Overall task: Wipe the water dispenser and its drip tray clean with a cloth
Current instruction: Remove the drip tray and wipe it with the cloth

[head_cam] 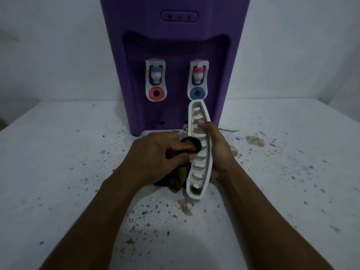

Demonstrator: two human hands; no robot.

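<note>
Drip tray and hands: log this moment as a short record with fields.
tray: white, slotted, off the dispenser, held in front of it
right hand: grips the tray from its right side, thumb on the slotted face
left hand: holds the cloth against the tray's left rim
cloth: dark and green, bunched
dispenser: purple, two taps, stands on the table
table: white, speckled with stains
</note>
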